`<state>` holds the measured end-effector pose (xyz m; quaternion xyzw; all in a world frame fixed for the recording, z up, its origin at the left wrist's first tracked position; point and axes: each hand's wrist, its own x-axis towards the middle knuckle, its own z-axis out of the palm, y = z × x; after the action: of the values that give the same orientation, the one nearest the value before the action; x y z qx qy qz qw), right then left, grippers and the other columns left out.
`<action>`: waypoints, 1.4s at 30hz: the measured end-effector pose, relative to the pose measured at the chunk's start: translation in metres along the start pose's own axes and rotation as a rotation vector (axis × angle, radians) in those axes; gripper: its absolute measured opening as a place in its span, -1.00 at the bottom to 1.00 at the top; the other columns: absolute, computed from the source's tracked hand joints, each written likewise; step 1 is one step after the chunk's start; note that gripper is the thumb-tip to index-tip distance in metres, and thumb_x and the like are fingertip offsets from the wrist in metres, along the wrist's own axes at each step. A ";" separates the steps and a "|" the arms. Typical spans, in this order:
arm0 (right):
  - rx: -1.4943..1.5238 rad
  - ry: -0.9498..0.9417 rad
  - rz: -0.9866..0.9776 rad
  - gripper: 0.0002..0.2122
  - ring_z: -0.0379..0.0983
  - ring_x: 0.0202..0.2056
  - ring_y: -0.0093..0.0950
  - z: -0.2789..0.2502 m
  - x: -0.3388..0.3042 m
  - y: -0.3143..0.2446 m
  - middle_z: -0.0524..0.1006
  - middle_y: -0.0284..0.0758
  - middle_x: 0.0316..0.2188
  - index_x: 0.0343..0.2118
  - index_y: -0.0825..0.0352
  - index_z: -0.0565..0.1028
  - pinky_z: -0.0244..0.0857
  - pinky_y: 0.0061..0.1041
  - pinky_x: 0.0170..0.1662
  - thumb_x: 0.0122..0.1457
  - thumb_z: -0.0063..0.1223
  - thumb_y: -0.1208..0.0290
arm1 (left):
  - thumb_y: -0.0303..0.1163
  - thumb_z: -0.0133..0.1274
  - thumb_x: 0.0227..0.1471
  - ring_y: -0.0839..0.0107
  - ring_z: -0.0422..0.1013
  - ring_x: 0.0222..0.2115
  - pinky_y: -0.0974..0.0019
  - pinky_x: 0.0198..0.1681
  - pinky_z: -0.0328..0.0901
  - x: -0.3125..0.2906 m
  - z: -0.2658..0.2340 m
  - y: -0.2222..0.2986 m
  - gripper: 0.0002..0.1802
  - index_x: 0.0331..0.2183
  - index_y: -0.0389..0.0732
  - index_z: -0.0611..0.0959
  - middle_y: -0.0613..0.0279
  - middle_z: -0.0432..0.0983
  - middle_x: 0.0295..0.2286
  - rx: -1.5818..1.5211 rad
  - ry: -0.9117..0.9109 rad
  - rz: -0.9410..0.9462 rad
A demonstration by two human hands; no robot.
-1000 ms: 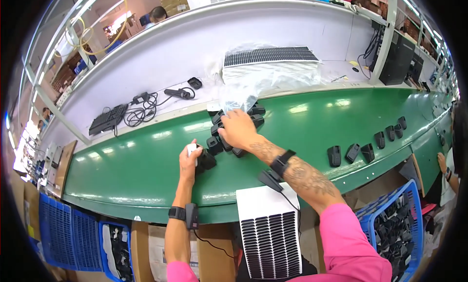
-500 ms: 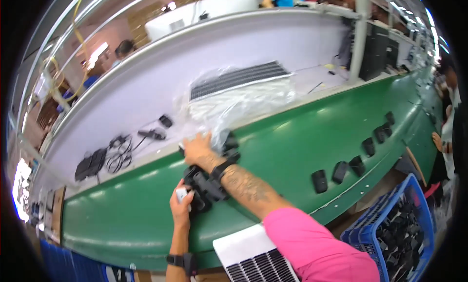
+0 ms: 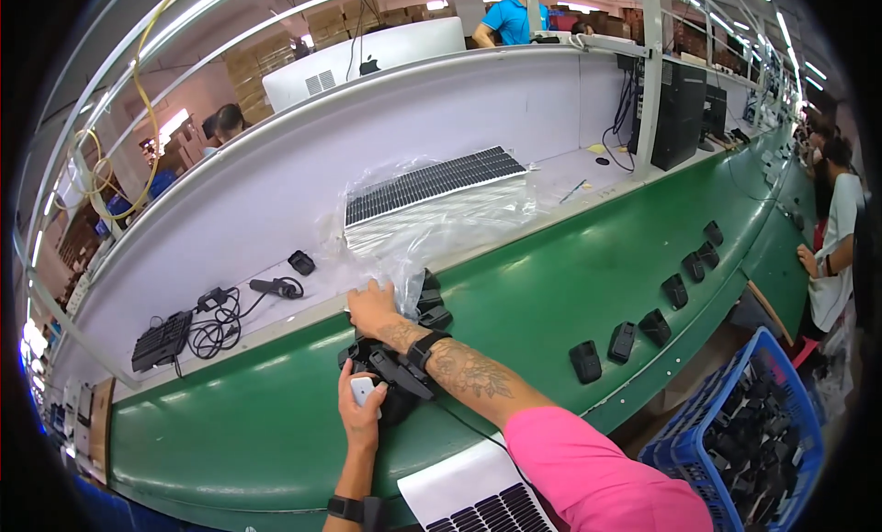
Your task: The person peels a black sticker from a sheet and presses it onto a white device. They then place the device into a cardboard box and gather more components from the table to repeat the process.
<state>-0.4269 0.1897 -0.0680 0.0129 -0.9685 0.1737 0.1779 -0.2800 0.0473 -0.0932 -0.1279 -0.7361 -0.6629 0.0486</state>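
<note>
My left hand (image 3: 360, 420) is closed on a small white rounded device (image 3: 365, 390), with the thumb along its side. Right beside it, a heap of black devices (image 3: 395, 367) lies on the green conveyor belt (image 3: 239, 413). My right hand (image 3: 372, 309) reaches over the heap at the belt's far edge. Its fingers curl down around something I cannot make out. Close to that hand, more black devices (image 3: 432, 302) lie partly under a clear plastic wrap (image 3: 400, 266). A sheet with black labels (image 3: 478, 495) hangs at the belt's near edge below my right arm.
On the back ledge sit a plastic-wrapped stack of label sheets (image 3: 436, 201), a black keyboard (image 3: 161, 341) and coiled cables (image 3: 220, 325). Several black devices (image 3: 621, 342) line the belt's right side. A blue crate (image 3: 707, 440) full of black parts stands lower right. A person (image 3: 838, 229) is at far right.
The head view has shifted, and the scene sits a little lower. My left hand still holds the white device, now turned more face-up; my right hand stays at the belt's far edge.
</note>
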 end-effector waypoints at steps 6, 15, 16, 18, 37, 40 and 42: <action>-0.127 -0.027 -0.133 -0.66 0.27 0.03 -0.17 -0.043 -0.023 0.031 0.56 -0.24 -0.25 -0.22 0.27 0.57 0.07 0.01 0.09 -0.06 0.24 0.23 | -0.24 0.18 -0.09 0.37 0.36 -0.27 0.35 -0.14 0.28 0.006 0.031 -0.011 -0.35 -0.02 -0.42 0.41 0.10 0.38 -0.14 0.153 -0.063 0.225; 0.695 0.245 -0.171 -0.47 0.42 -0.19 -0.42 -0.188 -0.131 0.042 0.50 -0.30 -0.23 -0.11 0.35 0.41 0.31 -0.40 -0.09 -0.15 0.39 0.29 | 0.01 0.20 -0.13 -0.04 0.20 0.00 0.00 0.17 -0.04 -0.009 0.022 -0.002 -0.28 -0.15 -0.45 0.47 -0.16 0.32 -0.08 0.719 0.463 -0.016; 0.702 0.221 -0.162 -0.47 0.42 -0.19 -0.42 -0.194 -0.145 0.035 0.50 -0.30 -0.23 -0.11 0.35 0.41 0.31 -0.40 -0.09 -0.15 0.39 0.29 | 0.06 0.16 -0.13 -0.06 0.19 0.01 -0.10 0.18 -0.09 -0.011 0.011 -0.008 -0.28 -0.16 -0.42 0.49 -0.17 0.33 -0.08 0.770 0.416 -0.071; 0.750 0.195 -0.089 -0.47 0.42 -0.19 -0.52 -0.205 -0.170 0.026 0.49 -0.34 -0.24 -0.12 0.35 0.40 0.33 -0.49 -0.15 -0.15 0.41 0.30 | 0.10 0.08 -0.08 -0.08 0.17 0.03 -0.17 0.18 -0.11 -0.011 0.005 -0.015 -0.30 -0.18 -0.40 0.51 -0.17 0.35 -0.09 0.938 0.357 -0.089; 0.360 0.322 0.196 -0.75 0.46 -0.33 -0.33 -0.166 -0.420 -0.003 0.52 -0.23 -0.32 -0.24 0.39 0.55 0.34 -0.45 -0.30 -0.06 0.21 0.61 | -0.23 -0.01 0.15 0.52 0.35 -0.27 0.44 -0.17 0.29 -0.173 0.038 0.075 -0.56 -0.01 -0.26 0.37 0.20 0.42 -0.26 -0.300 -0.313 -0.350; 0.392 0.281 0.178 -0.78 0.42 -0.38 -0.32 -0.151 -0.432 -0.008 0.46 -0.24 -0.40 -0.24 0.41 0.55 0.31 -0.40 -0.34 0.00 0.19 0.56 | -0.25 -0.02 0.15 0.50 0.37 -0.28 0.43 -0.17 0.30 -0.175 0.033 0.066 -0.58 -0.03 -0.27 0.38 0.18 0.43 -0.26 -0.342 -0.233 -0.380; 0.380 0.296 0.164 -0.75 0.42 -0.39 -0.36 -0.146 -0.424 -0.009 0.46 -0.25 -0.40 -0.22 0.38 0.56 0.31 -0.47 -0.34 -0.03 0.21 0.58 | -0.28 -0.04 0.16 0.46 0.41 -0.27 0.42 -0.16 0.31 -0.169 0.029 0.063 -0.61 -0.04 -0.30 0.38 0.16 0.45 -0.28 -0.384 -0.261 -0.387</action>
<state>0.0205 0.2154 -0.0849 -0.0579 -0.8797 0.3666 0.2973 -0.0989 0.0601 -0.0766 -0.0763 -0.6079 -0.7649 -0.1989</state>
